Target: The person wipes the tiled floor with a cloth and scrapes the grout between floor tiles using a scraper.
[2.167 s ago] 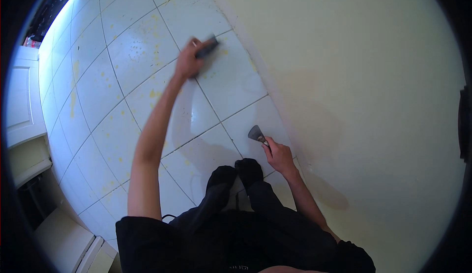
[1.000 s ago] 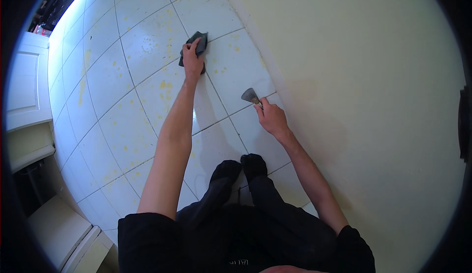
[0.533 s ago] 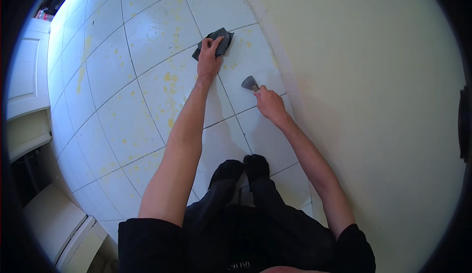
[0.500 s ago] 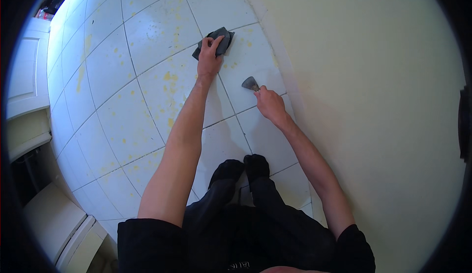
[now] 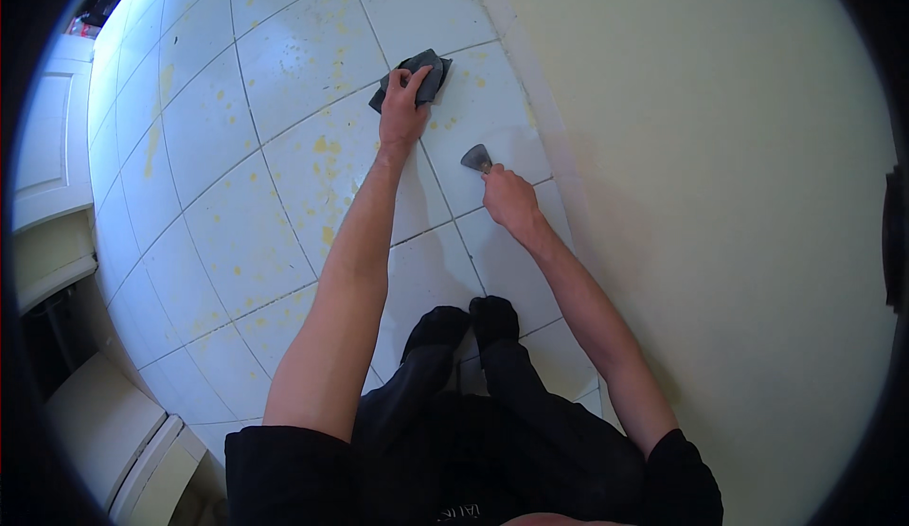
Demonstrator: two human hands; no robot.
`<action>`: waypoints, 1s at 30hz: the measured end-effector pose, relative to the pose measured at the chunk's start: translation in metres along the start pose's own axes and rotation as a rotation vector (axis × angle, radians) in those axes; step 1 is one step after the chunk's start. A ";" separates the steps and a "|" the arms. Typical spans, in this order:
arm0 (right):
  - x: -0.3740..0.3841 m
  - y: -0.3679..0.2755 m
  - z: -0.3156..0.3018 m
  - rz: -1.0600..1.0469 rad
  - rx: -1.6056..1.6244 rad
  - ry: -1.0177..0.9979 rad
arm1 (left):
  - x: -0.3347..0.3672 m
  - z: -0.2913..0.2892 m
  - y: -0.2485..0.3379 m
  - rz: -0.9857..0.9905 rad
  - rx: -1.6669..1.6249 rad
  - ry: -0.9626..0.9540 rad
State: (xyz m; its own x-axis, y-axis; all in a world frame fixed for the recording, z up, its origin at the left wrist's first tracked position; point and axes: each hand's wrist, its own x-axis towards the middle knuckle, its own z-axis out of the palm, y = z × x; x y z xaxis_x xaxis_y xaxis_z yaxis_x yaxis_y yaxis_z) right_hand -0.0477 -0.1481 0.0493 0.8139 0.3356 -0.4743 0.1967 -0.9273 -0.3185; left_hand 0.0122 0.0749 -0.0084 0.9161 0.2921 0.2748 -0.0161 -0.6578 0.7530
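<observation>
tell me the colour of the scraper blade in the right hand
Grey; the scraper blade shows best in the head view.

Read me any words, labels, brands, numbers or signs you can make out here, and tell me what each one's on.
Black shirt: light lettering at the picture's lower edge, too small and slanted to read surely.
Reddish item, upper left: too small to tell.
Scraper and dark gray cloth: no text visible.
Nothing else shows any.
</observation>
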 end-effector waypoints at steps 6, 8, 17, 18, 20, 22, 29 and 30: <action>0.004 0.004 0.003 -0.015 0.006 0.021 | 0.000 0.002 0.004 0.008 0.002 -0.004; 0.005 0.004 0.002 0.043 0.012 0.037 | -0.001 0.001 0.003 0.013 0.009 -0.001; 0.028 0.021 -0.022 0.116 0.068 0.078 | 0.001 0.001 0.000 0.021 0.013 -0.003; 0.029 0.021 -0.023 0.117 0.068 0.080 | 0.001 0.001 0.001 0.023 0.012 -0.003; 0.030 0.021 -0.023 0.085 0.066 0.072 | 0.000 0.001 0.002 0.015 0.008 -0.010; 0.034 0.019 -0.025 0.097 0.066 0.056 | 0.000 0.000 0.002 0.009 0.014 -0.012; 0.040 0.015 -0.027 0.110 0.034 0.039 | 0.000 0.001 0.004 0.001 0.024 -0.002; 0.040 0.014 -0.028 0.113 0.034 0.039 | 0.000 0.001 0.005 0.001 0.023 -0.004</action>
State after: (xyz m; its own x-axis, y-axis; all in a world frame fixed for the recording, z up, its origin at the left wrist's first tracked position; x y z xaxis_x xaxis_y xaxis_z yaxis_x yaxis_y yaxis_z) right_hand 0.0027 -0.1528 0.0492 0.8504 0.2224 -0.4768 0.0846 -0.9523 -0.2933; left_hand 0.0124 0.0706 -0.0056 0.9175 0.2889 0.2734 -0.0080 -0.6738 0.7389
